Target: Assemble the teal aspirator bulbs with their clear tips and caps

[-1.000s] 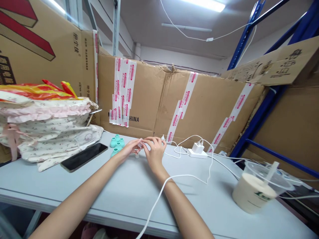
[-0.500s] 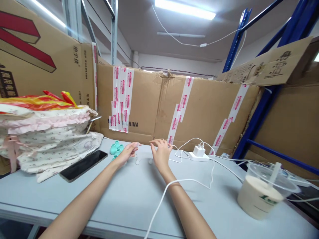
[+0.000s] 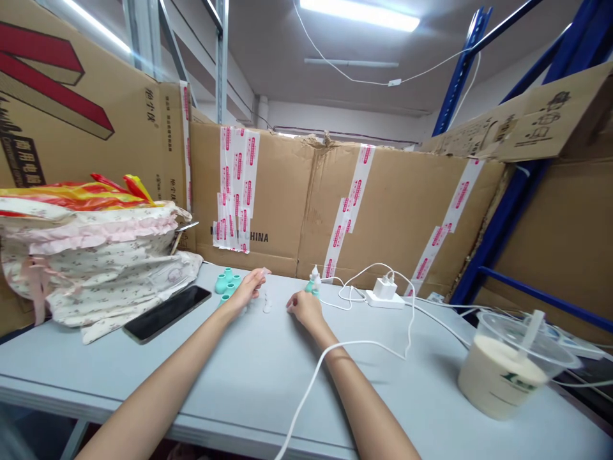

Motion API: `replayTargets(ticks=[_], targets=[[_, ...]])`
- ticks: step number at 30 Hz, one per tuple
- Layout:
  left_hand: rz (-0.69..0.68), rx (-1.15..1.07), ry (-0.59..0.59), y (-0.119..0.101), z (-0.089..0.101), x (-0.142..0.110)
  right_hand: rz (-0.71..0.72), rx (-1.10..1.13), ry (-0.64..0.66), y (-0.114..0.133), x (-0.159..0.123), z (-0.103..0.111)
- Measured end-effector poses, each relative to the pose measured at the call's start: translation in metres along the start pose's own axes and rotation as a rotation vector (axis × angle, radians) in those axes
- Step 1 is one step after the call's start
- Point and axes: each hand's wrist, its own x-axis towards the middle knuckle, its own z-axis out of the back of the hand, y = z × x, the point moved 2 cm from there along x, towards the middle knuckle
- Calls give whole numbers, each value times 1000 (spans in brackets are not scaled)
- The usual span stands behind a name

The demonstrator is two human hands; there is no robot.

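One clear, blurred piece (image 3: pixel 265 271) is pinched by the left hand (image 3: pixel 248 291); right hand's (image 3: pixel 306 308) grip I cannot tell.

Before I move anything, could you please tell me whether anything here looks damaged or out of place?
Yes, the cardboard panel behind the table has a ragged, torn top edge near its middle crease. A white cable crosses in front of the right forearm, an awkward spot; whether they touch is unclear. No spill shows.

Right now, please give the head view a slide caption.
Left hand holds a small translucent piece; right hand is low over the grey table.
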Motion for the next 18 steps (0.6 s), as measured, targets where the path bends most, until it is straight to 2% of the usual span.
replayTargets(ticks=[5, 10, 14, 18], targets=[[8, -8, 13, 5, 0, 3, 30, 20, -22, -1, 0, -8], [-69, -57, 50, 7, -3, 1, 28, 22, -43, 3, -1, -12], [-75, -34, 28, 8, -5, 0, 53, 47, -51, 4, -1, -17], [-107, -139, -4, 1, -2, -1, 57, 209, -63, 5, 4, -16]])
